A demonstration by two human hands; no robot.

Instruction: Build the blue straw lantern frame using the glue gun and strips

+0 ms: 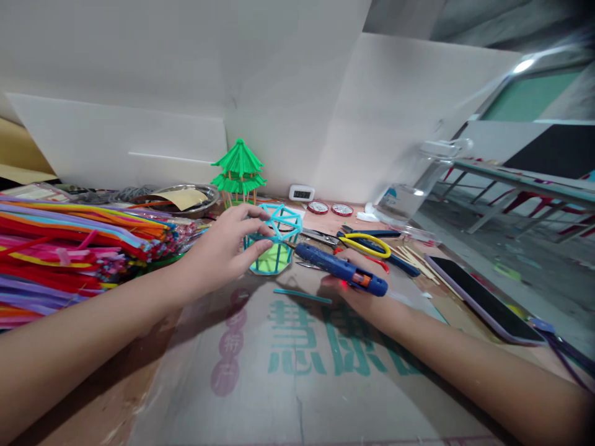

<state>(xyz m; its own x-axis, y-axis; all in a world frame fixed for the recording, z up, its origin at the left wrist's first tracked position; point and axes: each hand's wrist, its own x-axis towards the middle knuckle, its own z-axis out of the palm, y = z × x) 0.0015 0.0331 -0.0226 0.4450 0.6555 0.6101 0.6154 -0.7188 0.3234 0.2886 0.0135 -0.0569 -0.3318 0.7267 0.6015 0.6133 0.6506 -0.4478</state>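
Note:
My left hand [227, 248] pinches a small turquoise stick frame [279, 235] with a pale green base, which stands on the cardboard sheet [288, 371]. My right hand [357, 291] grips a blue glue gun [341, 269] with an orange trigger; its nozzle points left at the frame's side. A loose turquoise stick [302, 296] lies on the cardboard just in front of the frame.
A pile of coloured pipe cleaners [69, 248] fills the left. Behind the frame stand a green pagoda model [238, 170] and a metal bowl [186, 198]. Yellow-handled pliers [367, 243], wooden sticks, a phone [483, 297] and a clear jar [409, 186] lie to the right.

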